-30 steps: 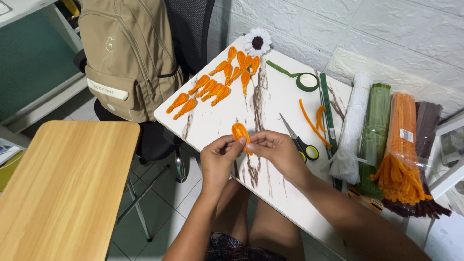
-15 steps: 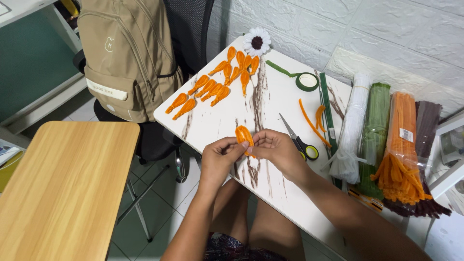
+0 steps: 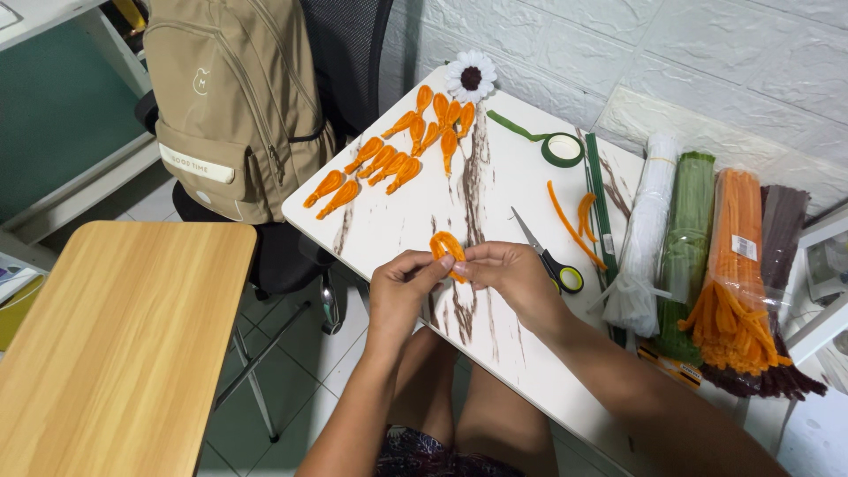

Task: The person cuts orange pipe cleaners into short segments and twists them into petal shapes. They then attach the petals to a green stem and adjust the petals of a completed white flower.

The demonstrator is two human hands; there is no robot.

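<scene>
Left hand (image 3: 399,287) and right hand (image 3: 505,276) meet above near edge of white marbled surface (image 3: 521,190); fingers of both pinched on small orange pipe-cleaner loop (image 3: 447,248), held just clear of surface. Scissors (image 3: 546,259) just beside right hand. Finished orange petals (image 3: 389,159) in rows at far side, well apart. Risk: loop held only at its lower end, so uneven pinch may distort petal shape; slipped grip would drop it near surface edge.

Orange petal loop (image 3: 446,245), brown-streaked white table (image 3: 389,216)
</scene>
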